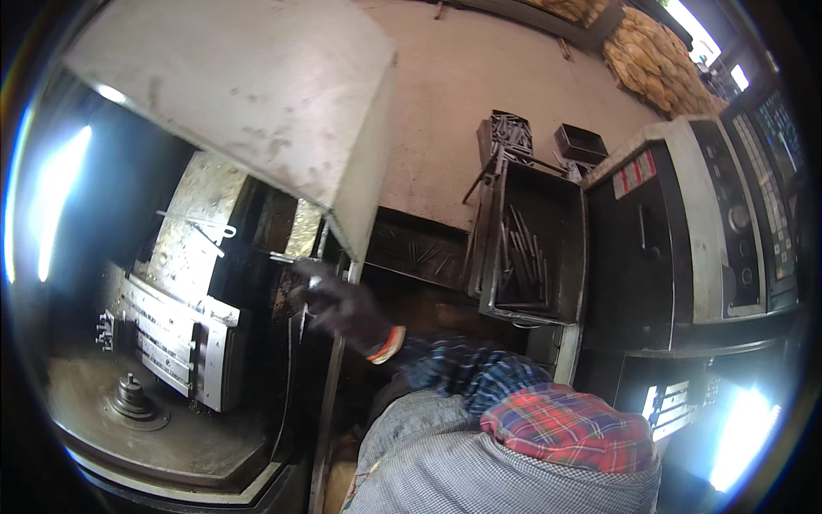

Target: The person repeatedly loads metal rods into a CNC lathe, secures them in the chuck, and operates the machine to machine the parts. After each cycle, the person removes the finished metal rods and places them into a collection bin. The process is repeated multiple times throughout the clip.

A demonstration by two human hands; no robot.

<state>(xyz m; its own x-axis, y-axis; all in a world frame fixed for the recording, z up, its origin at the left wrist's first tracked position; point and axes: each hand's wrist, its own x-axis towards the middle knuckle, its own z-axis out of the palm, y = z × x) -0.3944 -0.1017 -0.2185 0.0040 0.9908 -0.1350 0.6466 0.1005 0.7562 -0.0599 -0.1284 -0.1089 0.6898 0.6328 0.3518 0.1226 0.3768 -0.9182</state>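
Note:
My right hand (337, 305), in a dark work glove with an orange-and-white cuff, reaches left across my body to the door opening of a machine tool. Motion blurs its fingers, so what they hold is unclear. A thin metal rod (282, 257) shows at the fingertips, and a pale sliver lies just below them. Deeper inside, a bent wire hook (215, 229) lies against a bright metal slide (192, 225). Below are a slotted metal block (164, 344) and a round fixture (130, 398) on the machine bed (199, 443). My left hand is out of view.
A pale sheet-metal cover (257, 83) overhangs the opening. To the right stands a deep metal tray (582, 257) with several rods (528, 247), beside a control panel (738, 218). Behind it are a bin of small metal parts (510, 132) and a dark box (581, 142).

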